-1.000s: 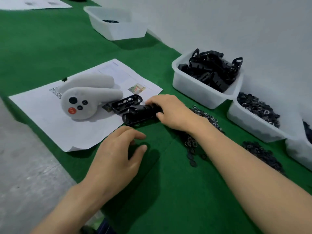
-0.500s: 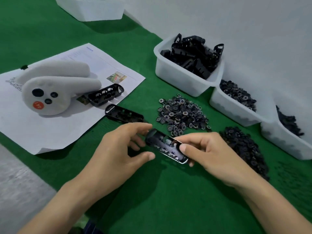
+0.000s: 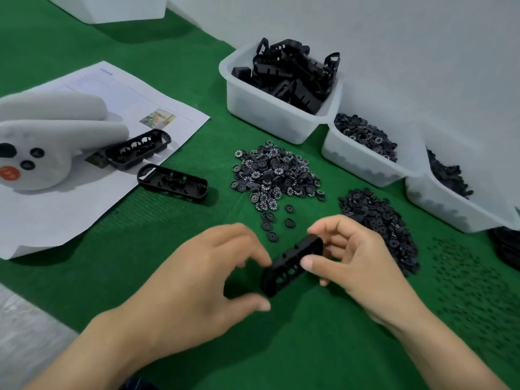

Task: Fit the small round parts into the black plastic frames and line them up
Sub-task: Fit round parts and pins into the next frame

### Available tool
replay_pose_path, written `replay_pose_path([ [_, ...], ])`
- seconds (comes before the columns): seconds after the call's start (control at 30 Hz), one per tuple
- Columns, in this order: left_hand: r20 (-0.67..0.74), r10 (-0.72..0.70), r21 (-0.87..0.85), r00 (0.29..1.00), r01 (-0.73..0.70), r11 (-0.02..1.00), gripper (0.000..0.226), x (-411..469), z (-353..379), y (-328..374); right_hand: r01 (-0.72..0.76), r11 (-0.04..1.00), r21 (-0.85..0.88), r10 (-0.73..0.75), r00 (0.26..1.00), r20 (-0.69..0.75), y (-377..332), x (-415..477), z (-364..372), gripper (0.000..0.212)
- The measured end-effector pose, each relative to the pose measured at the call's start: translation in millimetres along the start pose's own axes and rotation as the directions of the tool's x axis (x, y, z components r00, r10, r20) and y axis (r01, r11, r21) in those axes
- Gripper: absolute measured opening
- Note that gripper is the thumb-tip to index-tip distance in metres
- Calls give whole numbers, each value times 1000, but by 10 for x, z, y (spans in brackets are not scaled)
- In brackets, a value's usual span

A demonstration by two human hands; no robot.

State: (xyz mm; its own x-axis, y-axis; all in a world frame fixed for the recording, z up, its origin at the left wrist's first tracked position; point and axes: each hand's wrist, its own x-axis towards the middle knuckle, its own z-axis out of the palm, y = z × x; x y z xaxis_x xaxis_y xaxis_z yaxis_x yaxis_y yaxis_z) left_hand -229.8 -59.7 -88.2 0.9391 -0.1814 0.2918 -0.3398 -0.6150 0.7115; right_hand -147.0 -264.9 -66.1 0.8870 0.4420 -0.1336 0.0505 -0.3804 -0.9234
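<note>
Frame (image 3: 292,266) of black plastic, tilted, raised just over green mat (image 3: 309,347) at near centre, side openings turned toward the camera. Pinched at its far-right half by right hand (image 3: 357,266), thumb on the near side, curled fingers over the far edge. Near-left end of the frame bracketed by forefinger and thumb of left hand (image 3: 202,277), narrowly apart; blurred there, so cannot tell whether gripping or merely close. Just beyond, loose round parts (image 3: 273,236) on the mat, trailing from white-marked pile (image 3: 275,173); all-black pile (image 3: 377,218) to its right. Farther left, second frame (image 3: 172,181) with one end on paper sheet (image 3: 70,209), third frame (image 3: 139,149) on the sheet against white controller (image 3: 50,142). Along the wall, tub of frames (image 3: 261,114), tub of round parts (image 3: 354,161), third tub (image 3: 439,204).
</note>
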Motion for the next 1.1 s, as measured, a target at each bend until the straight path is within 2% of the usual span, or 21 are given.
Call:
replay_pose_path([
  [0.13,159,95,26,983,-100,995,24,2,125,92,160,951,-265,-115,977,177,-143,42,-99,38],
  [0.2,136,75,33,988,-81,996,16,21,181,103,249,891,-381,-143,948,285,-204,94,-32,43],
  [0.27,56,21,49,998,-24,999,15,31,184,81,311,855,-415,-170,924,342,-239,150,81,45],
  [0.3,18,-9,67,1000,8,998,20,30,170,62,311,863,-399,-183,928,325,-252,183,119,43],
  [0.37,-40,-57,101,998,61,993,29,23,131,23,292,867,-403,-227,953,202,-238,268,123,30],
  [0.43,-63,-101,99,993,107,989,32,29,96,-8,255,807,-532,-241,966,97,-193,345,87,16],
  [0.5,-39,-124,86,992,127,988,41,68,78,-47,233,750,-619,-212,971,109,-139,376,101,11],
  [0.6,38,-142,63,989,139,988,54,148,78,-103,268,731,-628,-221,963,153,-80,377,185,12],
  [0.67,66,-148,53,987,145,988,53,171,82,-127,284,728,-624,-244,958,152,-71,386,213,11],
  [0.83,40,-149,27,988,148,989,51,112,72,-147,304,743,-596,-292,949,120,-78,356,168,5],
  [0.9,24,-161,14,987,160,987,52,81,77,-155,357,745,-563,-337,930,144,-97,287,131,7],
  [1.0,7,-175,1,985,175,985,50,59,85,-156,460,685,-565,-361,888,285,-108,164,155,9],
  [1.1,3,-176,-2,984,176,984,48,58,89,-155,499,608,-618,-402,864,302,-108,117,200,12],
])
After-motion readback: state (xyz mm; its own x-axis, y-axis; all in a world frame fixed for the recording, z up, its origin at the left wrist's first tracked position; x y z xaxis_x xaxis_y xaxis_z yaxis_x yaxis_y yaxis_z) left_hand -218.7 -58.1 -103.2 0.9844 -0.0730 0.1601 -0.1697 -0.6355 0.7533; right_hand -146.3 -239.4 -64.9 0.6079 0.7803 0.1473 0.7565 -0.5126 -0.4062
